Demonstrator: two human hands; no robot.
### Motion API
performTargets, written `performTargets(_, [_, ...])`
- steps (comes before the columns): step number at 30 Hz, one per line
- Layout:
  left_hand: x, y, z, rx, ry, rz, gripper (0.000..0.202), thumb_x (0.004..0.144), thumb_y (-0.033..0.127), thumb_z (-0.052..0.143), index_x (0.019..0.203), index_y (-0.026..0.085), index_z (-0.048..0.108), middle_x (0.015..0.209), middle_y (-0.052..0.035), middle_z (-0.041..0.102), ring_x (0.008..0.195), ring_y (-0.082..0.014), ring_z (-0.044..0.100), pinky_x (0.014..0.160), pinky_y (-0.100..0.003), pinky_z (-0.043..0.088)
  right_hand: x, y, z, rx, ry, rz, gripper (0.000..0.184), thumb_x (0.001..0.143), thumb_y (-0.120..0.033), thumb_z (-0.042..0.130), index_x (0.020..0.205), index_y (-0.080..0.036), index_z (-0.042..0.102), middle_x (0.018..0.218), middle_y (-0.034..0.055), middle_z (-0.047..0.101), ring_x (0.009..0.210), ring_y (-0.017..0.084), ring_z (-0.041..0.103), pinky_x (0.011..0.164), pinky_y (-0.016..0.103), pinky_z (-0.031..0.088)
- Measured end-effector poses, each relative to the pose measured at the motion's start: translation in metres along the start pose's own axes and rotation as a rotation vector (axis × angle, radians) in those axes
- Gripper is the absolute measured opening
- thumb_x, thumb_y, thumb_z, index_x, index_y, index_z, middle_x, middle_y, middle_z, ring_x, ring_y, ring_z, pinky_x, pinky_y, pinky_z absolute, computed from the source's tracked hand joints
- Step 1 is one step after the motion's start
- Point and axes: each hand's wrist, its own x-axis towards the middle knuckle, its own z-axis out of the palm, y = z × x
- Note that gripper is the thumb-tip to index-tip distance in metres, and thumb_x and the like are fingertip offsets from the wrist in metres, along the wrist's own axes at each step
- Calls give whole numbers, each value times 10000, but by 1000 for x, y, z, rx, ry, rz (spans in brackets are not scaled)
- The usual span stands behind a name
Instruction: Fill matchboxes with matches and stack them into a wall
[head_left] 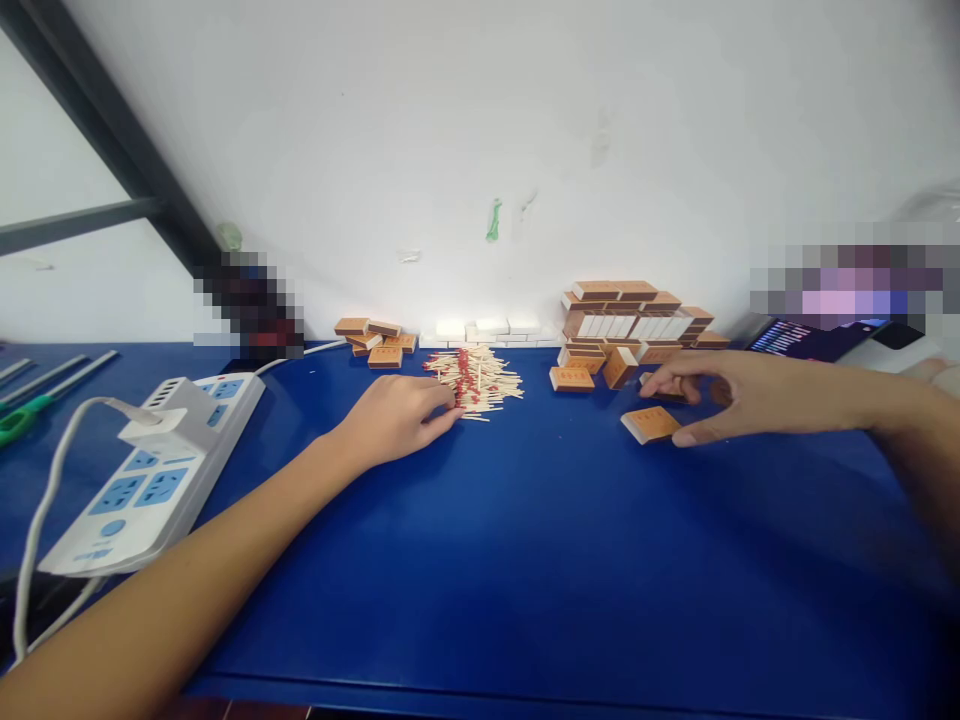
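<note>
Matches [484,385] lie heaped at the frame's centre, apparently for easy reach by your curled left hand [401,415], whose grip I cannot tell, while your open right hand [754,390] arches beside a matchbox [654,424] right of centre.

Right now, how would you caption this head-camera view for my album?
Left hand at a pile of matches, right hand beside an orange matchbox on a blue table.

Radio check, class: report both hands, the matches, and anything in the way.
Left hand at left edge of match pile. Right hand spread open by loose matchbox. Pile sits on blue table. Power strip off left, apart from hands.
</note>
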Motion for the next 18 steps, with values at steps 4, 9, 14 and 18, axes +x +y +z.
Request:
performTargets(4, [0,1,-1,-6,4,0,291,1011,304,548,760,184,630,670,-1,637,566,-128,539,530,-301,312,1,-8,0,8,-116,-40,501,728,-679,769,1057,-301,742,1009,43,689,903,265,646,760,366,503])
performTargets(9, [0,1,0,-4,8,-1,291,1005,302,558,747,184,623,672,-1,639,573,-131,544,534,-305,316,7,15,-7,-7,130,130,670,687,-785,715,1104,-261,718,957,52,679,805,249,637,713,361,476])
performTargets(14, [0,1,0,-17,-3,-1,296,1009,309,553,754,182,632,673,3,640,569,-125,544,535,-303,325,15,36,-4,-6,107,186,694,676,-770,706,1122,-238,703,988,71,696,854,274,645,734,377,479])
performTargets(18, [0,1,-1,-5,7,-1,308,1004,302,558,724,183,606,665,4,629,563,-126,530,531,-308,310,15,29,0,-16,75,145,705,686,-769,710,1158,-244,697,990,73,696,880,281,652,767,385,489])
